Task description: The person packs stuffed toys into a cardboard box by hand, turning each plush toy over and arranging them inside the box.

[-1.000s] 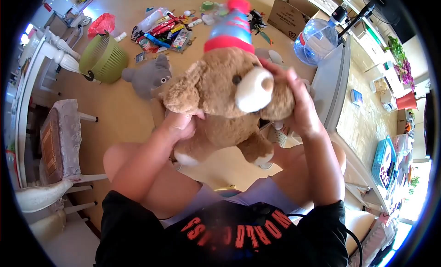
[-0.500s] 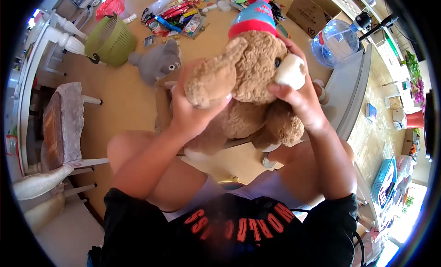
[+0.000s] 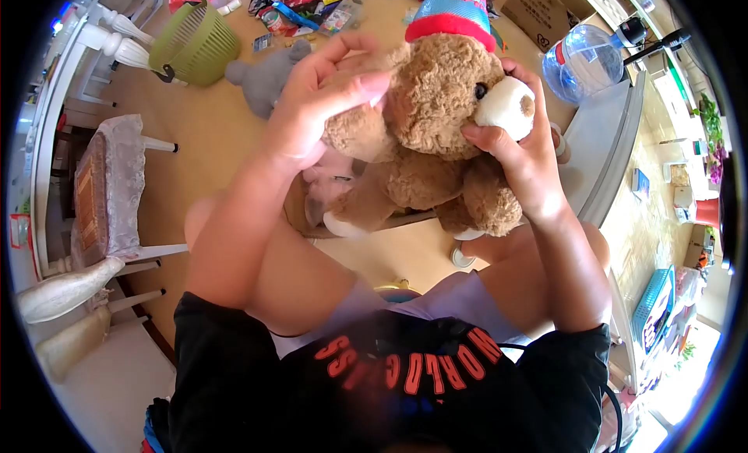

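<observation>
A brown teddy bear [image 3: 436, 95] with a white snout and a blue-and-red knitted hat [image 3: 452, 13] is held up in front of me, tilted so its face points right. My left hand [image 3: 323, 98] is closed over the bear's ear, covering part of it. On the other side, my right hand [image 3: 526, 145] grips the head, thumb under the snout and fingers partly hidden behind. Below the bear, a pink plush piece [image 3: 331, 176] shows in an open box between my legs. A grey plush toy [image 3: 265, 83] lies beyond my left hand.
A green basket [image 3: 195, 48] stands on the floor at the left, near a cloth-covered chair [image 3: 117, 188]. Assorted packets [image 3: 312, 9] are piled at the back. A cardboard box [image 3: 538, 17] and a large water bottle [image 3: 584, 63] stand at the right, beside a long table [image 3: 623, 211].
My left hand has shifted up from beneath the bear's ear to over it. The bear's head has moved slightly right, with my right hand still gripping it. The view has tilted a little downward.
</observation>
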A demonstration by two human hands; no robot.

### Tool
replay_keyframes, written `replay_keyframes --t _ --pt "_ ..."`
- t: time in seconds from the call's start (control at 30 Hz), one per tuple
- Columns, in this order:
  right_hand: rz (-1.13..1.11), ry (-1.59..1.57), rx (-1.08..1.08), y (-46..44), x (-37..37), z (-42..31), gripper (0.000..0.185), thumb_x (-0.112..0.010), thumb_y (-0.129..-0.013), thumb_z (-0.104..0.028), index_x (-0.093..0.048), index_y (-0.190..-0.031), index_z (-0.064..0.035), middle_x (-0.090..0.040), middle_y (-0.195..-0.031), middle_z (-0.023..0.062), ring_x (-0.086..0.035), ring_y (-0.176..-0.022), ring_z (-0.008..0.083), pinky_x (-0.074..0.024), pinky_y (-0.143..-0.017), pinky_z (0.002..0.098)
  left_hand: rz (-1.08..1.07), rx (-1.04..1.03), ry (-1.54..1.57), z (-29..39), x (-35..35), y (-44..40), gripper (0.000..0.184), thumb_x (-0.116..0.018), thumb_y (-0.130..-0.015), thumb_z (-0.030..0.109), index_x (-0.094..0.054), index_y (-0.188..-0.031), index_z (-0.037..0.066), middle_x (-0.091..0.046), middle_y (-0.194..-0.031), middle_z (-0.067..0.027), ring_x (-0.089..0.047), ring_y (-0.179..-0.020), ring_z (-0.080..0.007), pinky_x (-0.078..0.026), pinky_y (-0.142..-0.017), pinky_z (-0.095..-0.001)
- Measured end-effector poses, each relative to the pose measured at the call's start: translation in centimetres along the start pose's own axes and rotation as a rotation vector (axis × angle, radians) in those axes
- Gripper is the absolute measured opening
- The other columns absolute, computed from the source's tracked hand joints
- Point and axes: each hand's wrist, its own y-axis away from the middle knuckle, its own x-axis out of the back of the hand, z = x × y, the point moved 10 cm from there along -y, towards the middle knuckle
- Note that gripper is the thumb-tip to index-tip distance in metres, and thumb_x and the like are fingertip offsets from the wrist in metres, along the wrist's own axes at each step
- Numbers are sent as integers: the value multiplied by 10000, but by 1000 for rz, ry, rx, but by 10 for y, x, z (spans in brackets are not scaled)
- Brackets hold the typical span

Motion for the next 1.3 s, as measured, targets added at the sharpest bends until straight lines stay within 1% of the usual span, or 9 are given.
replay_keyframes --t 0.23,0.33,0.43,0.57,0.63,0.83,1.13,1.23,1.3 --pt "-15 69 114 8 -9 -9 736 -794 -794 -76 -362 -1390 -61 -530 -1206 84 -545 -1107 167 -462 -968 327 -75 21 92 0 9 -3 318 -654 -972 147 -571 -1238 -6 -672 -922 -56 -614 -739 -124 -499 -671 -294" --pt "-33 213 179 12 -18 -9 739 -798 -792 -81 -343 -1374 -65 -524 -1216 123 -555 -1121 190 -475 -966 345 277 -90 -334 9 26 -1 385 -694 -960 254 -597 -1228 -5 -704 -990 -75 -650 -769 -137 -533 -689 -317" --pt "33 299 171 16 -14 7 830 -843 -716 -94 -333 -1369 -66 -538 -1203 161 -571 -1124 258 -480 -967 387 87 -115 -803 9 5 -1 510 -754 -907 363 -612 -1225 -11 -706 -1106 -99 -674 -903 -164 -548 -824 -327" --pt "-178 524 230 22 -37 21 1150 -907 -669 -105 -152 -1537 -98 -348 -1464 166 -401 -1379 287 -381 -1126 409 -90 40 -448 -36 -25 5 759 -870 -784 359 -514 -1353 4 -666 -1209 -140 -640 -1127 -241 -499 -994 -382" --pt "-215 393 290 24 -44 21 1260 -938 -627 -191 -122 -1580 -77 -389 -1406 207 -436 -1325 331 -376 -1116 427 -35 63 -347 -44 -21 3 604 -847 -819 282 -573 -1282 6 -686 -1161 -105 -645 -1108 -191 -492 -1000 -359" --pt "-151 -88 -219 6 -27 48 710 -733 -928 -346 -405 -1457 -4 -622 -1172 109 -589 -1104 170 -484 -961 318 -16 144 -262 -49 -26 11 487 -731 -928 398 -647 -1188 -6 -695 -1088 -58 -633 -1036 -117 -490 -932 -305" --pt "-148 -6 -68 6 -26 25 330 -713 -953 -250 -617 -1147 0 -683 -1021 42 -613 -939 92 -509 -873 279 -129 107 -389 -71 -54 21 642 -383 -1052 577 -629 -1144 -8 -674 -1030 -51 -594 -970 -123 -469 -919 -313" --pt "-70 -152 -200 -2 -10 48 408 -588 -1016 -397 -635 -1112 -4 -685 -1019 54 -621 -927 97 -513 -851 273 -203 239 -298 -78 -66 26 619 -380 -1064 547 -624 -1171 -12 -674 -1079 -61 -596 -1014 -133 -459 -953 -322" --pt "-35 -213 -310 -11 5 60 590 -395 -1059 -505 -545 -1213 45 -689 -1119 255 -692 -1032 309 -544 -965 406 -201 226 -406 -77 -73 30 586 -375 -1077 508 -602 -1258 -1 -662 -1176 -75 -589 -1101 -146 -439 -1011 -326"
